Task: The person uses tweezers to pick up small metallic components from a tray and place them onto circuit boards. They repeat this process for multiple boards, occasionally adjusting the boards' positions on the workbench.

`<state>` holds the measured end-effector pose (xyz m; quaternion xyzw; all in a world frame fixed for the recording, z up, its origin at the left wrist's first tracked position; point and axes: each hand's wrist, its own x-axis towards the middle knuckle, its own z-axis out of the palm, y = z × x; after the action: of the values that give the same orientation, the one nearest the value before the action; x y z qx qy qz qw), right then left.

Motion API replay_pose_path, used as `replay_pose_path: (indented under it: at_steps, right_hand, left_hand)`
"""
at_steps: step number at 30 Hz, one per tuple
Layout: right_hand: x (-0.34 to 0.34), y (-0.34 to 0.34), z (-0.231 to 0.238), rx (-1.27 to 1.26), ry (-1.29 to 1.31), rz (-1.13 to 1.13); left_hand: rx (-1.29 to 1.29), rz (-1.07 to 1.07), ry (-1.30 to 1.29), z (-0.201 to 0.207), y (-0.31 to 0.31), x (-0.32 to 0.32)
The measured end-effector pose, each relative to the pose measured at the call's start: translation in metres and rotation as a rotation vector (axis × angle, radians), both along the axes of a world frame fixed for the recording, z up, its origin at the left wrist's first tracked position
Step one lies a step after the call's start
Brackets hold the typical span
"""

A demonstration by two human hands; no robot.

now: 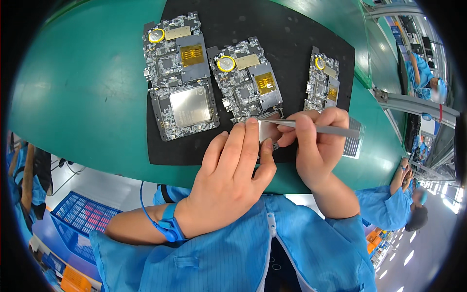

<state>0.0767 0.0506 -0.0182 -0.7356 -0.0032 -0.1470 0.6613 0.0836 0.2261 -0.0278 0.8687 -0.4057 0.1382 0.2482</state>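
My right hand (318,141) is closed around a pair of metal tweezers (335,130). Their tips reach left to the middle circuit board (243,92), close to my left index fingertip. My left hand (231,170) rests on the lower part of that board, its fingers stretched out and the thumb apart. This hand covers much of the board's lower end, where a shiny metal plate (267,130) shows. A yellow-rimmed coin cell (226,63) and an amber tape patch (265,83) sit on the board. A blue wrist strap (170,224) with a cord circles my left wrist.
A similar circuit board (168,68) lies to the left, another board (321,80) to the right. All lie on a black mat (287,29) over a green table (82,82). A striped white sheet (357,138) is at right. Blue baskets (82,214) stand lower left. Other people sit at right.
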Motion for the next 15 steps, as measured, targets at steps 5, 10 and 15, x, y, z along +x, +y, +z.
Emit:
replay_pose_path:
  at_steps: [5, 10, 15]
  right_hand:
    - [-0.003, -0.001, -0.004, 0.006, -0.092, 0.060]
    - [-0.003, -0.001, -0.004, -0.118, -0.085, 0.130]
    - [-0.006, -0.006, -0.011, -0.214, -0.144, 0.121]
  left_hand:
    - [0.001, -0.076, 0.018, -0.003, 0.009, -0.002]
    - [0.073, -0.084, -0.022, -0.002, 0.012, -0.005]
    - [0.088, -0.058, -0.061, -0.003, 0.005, -0.007]
